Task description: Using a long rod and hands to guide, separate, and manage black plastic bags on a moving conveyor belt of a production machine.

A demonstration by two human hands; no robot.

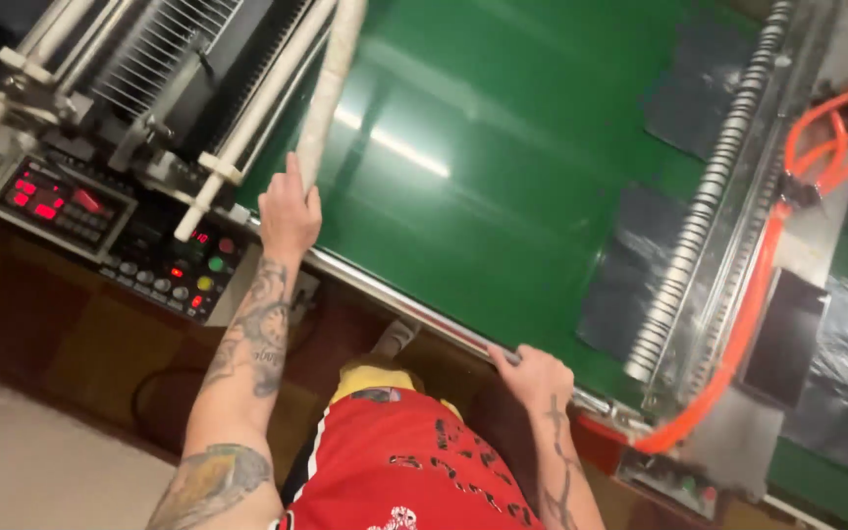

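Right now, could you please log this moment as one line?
left hand: grips white roller | right hand: on metal edge rail | green belt: bare

The pale roller [331, 88] runs off the top edge. The right hand [534, 376] hides its fingertips over the metal rail [414, 309], and the control panel [115, 231] lights blur.

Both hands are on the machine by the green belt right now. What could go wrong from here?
1. The left hand grips the pale roller beside other rods; if it turns, fingers might get pinched.
2. The right hand rests on the metal edge rail of the green belt; belt motion could drag it.
3. The control panel sits near the left forearm and may get bumped.
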